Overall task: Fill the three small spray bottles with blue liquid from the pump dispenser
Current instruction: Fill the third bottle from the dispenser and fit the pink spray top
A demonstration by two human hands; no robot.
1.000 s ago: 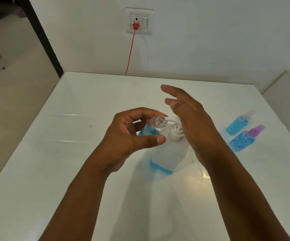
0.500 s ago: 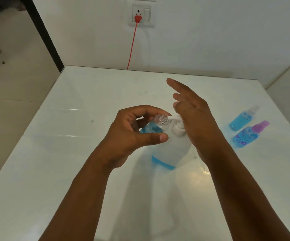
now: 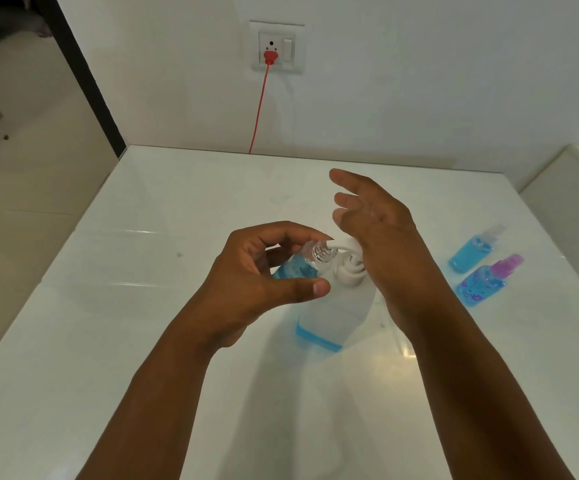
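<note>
White glossy table (image 3: 142, 341) holds everything. Pump dispenser (image 3: 333, 317) stands upright near the table's middle, translucent body, only a thin band of blue liquid left at the bottom. Left hand (image 3: 257, 285) grips a small open bottle (image 3: 302, 268) between curled fingers and thumb, tilted, part-filled with blue, its threaded clear neck right at the tip of the white pump spout (image 3: 336, 245). Right hand (image 3: 378, 237) rests its palm on the pump head, fingers straight and spread, grasping nothing. Two more small spray bottles lie on the table to the right, well apart from the dispenser: clear-capped bottle (image 3: 471, 251) and purple-capped bottle (image 3: 485, 284), both blue inside, just beside each other. Wall socket (image 3: 276, 50) with red plug and red cord (image 3: 260, 109) behind the table.
</note>
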